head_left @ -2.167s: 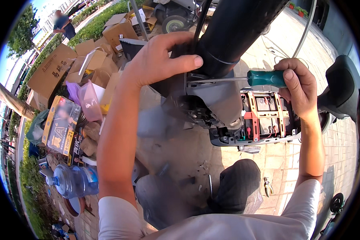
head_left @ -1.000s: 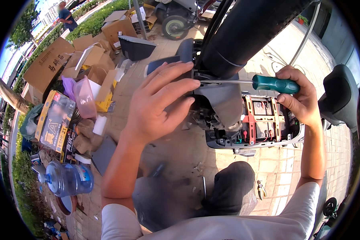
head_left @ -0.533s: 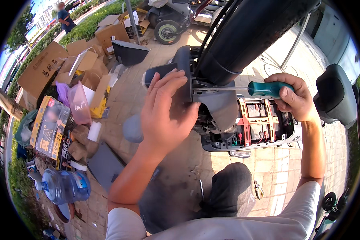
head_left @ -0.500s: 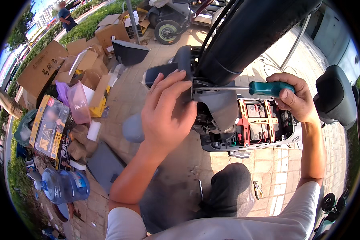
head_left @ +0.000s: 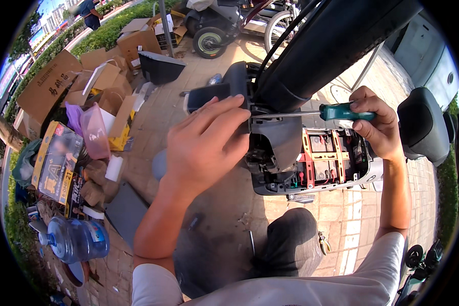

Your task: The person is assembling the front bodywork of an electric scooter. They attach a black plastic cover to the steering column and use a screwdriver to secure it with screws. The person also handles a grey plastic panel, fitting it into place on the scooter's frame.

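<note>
Right hand point(head_left: 376, 122) grips green-handled steel screwdriver point(head_left: 336, 112), left hand point(head_left: 205, 140) half-open; I judge red-barred metal-rimmed battery bay point(head_left: 321, 189) uncovered, curved grey plastic cover point(head_left: 286, 135) on.

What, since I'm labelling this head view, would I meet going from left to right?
Translucent blue plastic water bottle, flat dark grey panel, left hand, green-handled metal screwdriver, right hand, round-edged black seat.

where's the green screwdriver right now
In the head view, the green screwdriver is right of centre in the right hand, its shaft pointing left toward the left hand, pictured just above the batteries.
</note>
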### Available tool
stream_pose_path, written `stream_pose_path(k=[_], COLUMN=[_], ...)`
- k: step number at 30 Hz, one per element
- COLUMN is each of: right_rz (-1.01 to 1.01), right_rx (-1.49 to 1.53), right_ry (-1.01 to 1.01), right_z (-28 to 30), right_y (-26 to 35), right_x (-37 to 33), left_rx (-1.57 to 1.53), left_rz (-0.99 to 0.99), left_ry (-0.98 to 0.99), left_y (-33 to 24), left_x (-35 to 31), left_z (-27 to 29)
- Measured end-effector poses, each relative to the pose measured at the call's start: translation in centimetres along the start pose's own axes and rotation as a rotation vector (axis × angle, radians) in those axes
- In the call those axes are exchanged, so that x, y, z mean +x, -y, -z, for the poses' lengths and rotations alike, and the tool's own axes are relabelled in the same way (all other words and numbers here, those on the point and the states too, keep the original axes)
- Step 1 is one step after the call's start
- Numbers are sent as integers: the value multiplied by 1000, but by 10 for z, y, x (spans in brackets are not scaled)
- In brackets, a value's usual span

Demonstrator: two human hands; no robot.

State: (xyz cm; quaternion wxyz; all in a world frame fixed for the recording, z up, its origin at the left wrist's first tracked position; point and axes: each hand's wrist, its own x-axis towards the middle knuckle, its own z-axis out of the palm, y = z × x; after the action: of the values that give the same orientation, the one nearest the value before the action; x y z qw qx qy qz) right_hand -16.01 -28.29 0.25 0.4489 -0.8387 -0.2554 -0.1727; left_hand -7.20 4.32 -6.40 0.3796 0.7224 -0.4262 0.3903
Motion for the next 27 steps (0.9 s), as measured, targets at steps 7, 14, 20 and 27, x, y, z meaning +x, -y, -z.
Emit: stream_pose_path(k=[7,14,20,27], right_rz=[-446,-82,-257,-210], right_rx=[314,65,274,286], right_ry=[26,-39,-30,-57], right_z=[1,-4,-1,-5], right_y=[7,3,8,-8], right_x=[2,-4,-10,-9], left_rx=[-68,54,177,87], left_rz=[46,36,-133,-132], left_ry=[64,17,13,49], left_y=[-5,-9,-4,-2], left_x=[3,-1,-1,-1], left_z=[5,-9,-11,-6])
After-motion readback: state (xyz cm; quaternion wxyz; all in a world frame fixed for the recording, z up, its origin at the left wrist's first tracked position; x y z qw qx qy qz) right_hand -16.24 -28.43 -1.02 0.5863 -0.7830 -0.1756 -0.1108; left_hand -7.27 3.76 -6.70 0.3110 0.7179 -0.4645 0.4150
